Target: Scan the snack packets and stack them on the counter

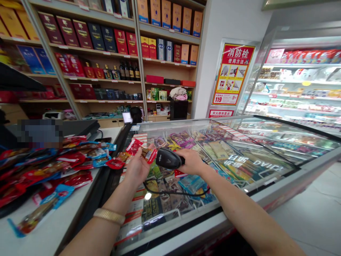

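My left hand [138, 167], with a gold bracelet at its wrist, grips a red snack packet [145, 153] whose label side faces the scanner. A black barcode scanner [168, 159] is in my right hand [190, 161], its head close beside the packet. Both hands are over the glass lid of a chest freezer [226, 188]. Another red packet [116, 161] lies by the freezer's left edge, left of my left hand. Part of a red packet [180, 173] shows below the scanner. The scanner's black cable [178, 193] loops across the glass.
A heap of red and blue snack packets [71, 156] covers part of the white counter [64, 217] at left. One blue-ended packet [42, 209] lies nearer the front. Shelves of boxes [106, 52] stand behind; a lit display fridge [301, 81] is at right. Someone's dark-haired head [136, 114] shows behind the freezer.
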Tool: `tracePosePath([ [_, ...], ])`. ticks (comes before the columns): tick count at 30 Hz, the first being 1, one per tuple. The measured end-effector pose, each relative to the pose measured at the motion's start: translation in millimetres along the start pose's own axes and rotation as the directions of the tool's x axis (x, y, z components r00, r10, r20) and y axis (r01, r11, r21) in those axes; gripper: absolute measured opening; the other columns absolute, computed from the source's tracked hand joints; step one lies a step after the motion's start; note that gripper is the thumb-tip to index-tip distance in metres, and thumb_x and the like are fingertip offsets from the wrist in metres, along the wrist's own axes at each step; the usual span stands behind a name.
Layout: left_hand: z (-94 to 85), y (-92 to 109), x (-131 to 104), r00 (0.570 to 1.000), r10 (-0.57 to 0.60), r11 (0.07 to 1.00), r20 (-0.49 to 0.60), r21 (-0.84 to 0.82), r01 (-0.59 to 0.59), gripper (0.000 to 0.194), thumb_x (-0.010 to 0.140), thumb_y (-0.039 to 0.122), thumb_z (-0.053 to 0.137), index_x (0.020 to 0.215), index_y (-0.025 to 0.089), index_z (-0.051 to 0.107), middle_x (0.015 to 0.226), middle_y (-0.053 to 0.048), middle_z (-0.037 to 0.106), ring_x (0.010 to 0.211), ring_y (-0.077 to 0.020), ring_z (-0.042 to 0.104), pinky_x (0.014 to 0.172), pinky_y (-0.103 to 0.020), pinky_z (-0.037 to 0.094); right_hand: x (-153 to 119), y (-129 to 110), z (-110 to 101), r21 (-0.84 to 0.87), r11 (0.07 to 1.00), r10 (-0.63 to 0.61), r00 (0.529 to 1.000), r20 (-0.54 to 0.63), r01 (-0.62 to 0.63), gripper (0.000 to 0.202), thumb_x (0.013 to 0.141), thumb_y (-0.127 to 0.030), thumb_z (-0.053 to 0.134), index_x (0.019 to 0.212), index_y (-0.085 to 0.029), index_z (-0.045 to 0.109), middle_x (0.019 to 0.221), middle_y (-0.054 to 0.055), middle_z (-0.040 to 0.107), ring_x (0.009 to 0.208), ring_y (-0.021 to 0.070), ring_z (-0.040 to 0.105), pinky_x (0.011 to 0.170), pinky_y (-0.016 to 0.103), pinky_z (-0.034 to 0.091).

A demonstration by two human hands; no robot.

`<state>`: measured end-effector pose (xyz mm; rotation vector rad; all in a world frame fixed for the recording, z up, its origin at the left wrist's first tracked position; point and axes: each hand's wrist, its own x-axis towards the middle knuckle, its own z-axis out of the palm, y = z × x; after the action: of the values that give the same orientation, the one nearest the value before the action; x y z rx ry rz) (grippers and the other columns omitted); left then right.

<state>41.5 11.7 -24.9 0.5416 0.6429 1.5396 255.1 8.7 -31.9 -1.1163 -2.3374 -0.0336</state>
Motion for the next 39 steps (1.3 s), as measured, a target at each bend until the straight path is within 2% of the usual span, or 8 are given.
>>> tracePosePath([
  [16, 1.6, 0.7, -1.9, 1.000, 0.023, 0.997, 0.005, 0.075, -0.023, 0.032, 0.099, 0.027, 0.038, 0.117, 0.015, 0.062, 0.115, -0.013, 0.070, 0.103, -0.0219, 0.068, 0.090, -0.041, 0.056, 0.4, -2.1, 1.1, 0.002, 1.000, 0.008, 1.000, 0.018, -0.008, 0.024, 0.073, -0.033, 0.070, 0.094, -0.021, 0.068, 0.090, 0.005, 0.072, 0.086, 0.0207, 0.067, 0.076, 0.026, 0.046],
  [21, -9.0, -7.9, 7.4, 0.993, 0.096, 0.946, -0.071, 0.318, -0.069, 0.017, 0.092, 0.023, 0.049, 0.101, 0.019, 0.062, 0.113, -0.010, 0.068, 0.103, -0.0224, 0.065, 0.091, -0.046, 0.054, -2.9, 17.8, -16.0, 0.003, 0.990, 0.137, 0.985, -0.108, -0.138, 0.026, 0.072, -0.026, 0.067, 0.097, -0.022, 0.069, 0.095, 0.005, 0.073, 0.091, 0.0220, 0.067, 0.079, 0.027, 0.047],
  [23, -14.0, -15.1, 11.5, 0.980, 0.200, 0.813, -0.009, 0.559, -0.161, 0.016, 0.086, 0.018, 0.054, 0.098, 0.020, 0.064, 0.109, -0.009, 0.066, 0.107, -0.0237, 0.062, 0.097, -0.046, 0.050, -5.9, 32.5, -25.7, -0.016, 0.953, 0.295, 0.938, -0.179, -0.303, 0.027, 0.074, -0.028, 0.066, 0.100, -0.022, 0.069, 0.092, 0.005, 0.074, 0.086, 0.0224, 0.067, 0.075, 0.028, 0.047],
  [25, -18.5, -22.9, 13.6, 0.957, 0.250, 0.587, 0.146, 0.763, -0.270, 0.021, 0.081, 0.018, 0.057, 0.100, 0.020, 0.066, 0.106, -0.010, 0.065, 0.112, -0.0256, 0.058, 0.104, -0.046, 0.043, -9.2, 46.6, -34.1, -0.041, 0.892, 0.426, 0.867, -0.259, -0.450, 0.029, 0.074, -0.030, 0.065, 0.101, -0.022, 0.070, 0.092, 0.006, 0.074, 0.087, 0.0238, 0.067, 0.075, 0.028, 0.047],
  [29, -24.6, -34.6, 11.6, 0.911, 0.198, 0.266, 0.362, 0.874, -0.406, 0.035, 0.077, 0.026, 0.063, 0.111, 0.020, 0.067, 0.113, -0.012, 0.062, 0.118, -0.0284, 0.054, 0.110, -0.046, 0.036, -13.4, 62.8, -42.1, -0.041, 0.802, 0.548, 0.760, -0.350, -0.596, 0.030, 0.078, -0.033, 0.061, 0.104, -0.021, 0.069, 0.095, 0.007, 0.073, 0.090, 0.0257, 0.068, 0.075, 0.030, 0.048],
  [32, -25.2, -37.6, 7.5, 0.879, 0.139, 0.227, 0.457, 0.849, -0.477, 0.044, 0.073, 0.030, 0.066, 0.116, 0.019, 0.065, 0.128, -0.015, 0.058, 0.126, -0.0298, 0.050, 0.113, -0.046, 0.032, -13.8, 65.4, -41.8, -0.053, 0.792, 0.556, 0.754, -0.351, -0.608, 0.029, 0.078, -0.035, 0.060, 0.103, -0.022, 0.069, 0.096, 0.007, 0.073, 0.090, 0.0259, 0.068, 0.074, 0.030, 0.048],
  [36, -20.8, -38.8, 1.3, 0.840, 0.003, 0.357, 0.542, 0.785, -0.507, 0.043, 0.070, 0.029, 0.069, 0.113, 0.022, 0.067, 0.130, -0.012, 0.061, 0.128, -0.0300, 0.050, 0.114, -0.046, 0.030, -13.5, 67.6, -39.2, -0.099, 0.773, 0.575, 0.757, -0.311, -0.627, 0.028, 0.078, -0.037, 0.062, 0.101, -0.023, 0.070, 0.092, 0.006, 0.073, 0.087, 0.0254, 0.068, 0.072, 0.029, 0.047],
  [39, -16.0, -36.3, -0.8, 0.839, 0.046, 0.380, 0.542, 0.767, -0.516, 0.038, 0.070, 0.030, 0.069, 0.108, 0.023, 0.069, 0.127, -0.012, 0.064, 0.124, -0.0299, 0.053, 0.113, -0.045, 0.033, -13.6, 70.0, -37.6, -0.105, 0.757, 0.597, 0.748, -0.290, -0.645, 0.028, 0.078, -0.038, 0.062, 0.101, -0.023, 0.070, 0.091, 0.007, 0.073, 0.086, 0.0255, 0.068, 0.071, 0.029, 0.047],
])
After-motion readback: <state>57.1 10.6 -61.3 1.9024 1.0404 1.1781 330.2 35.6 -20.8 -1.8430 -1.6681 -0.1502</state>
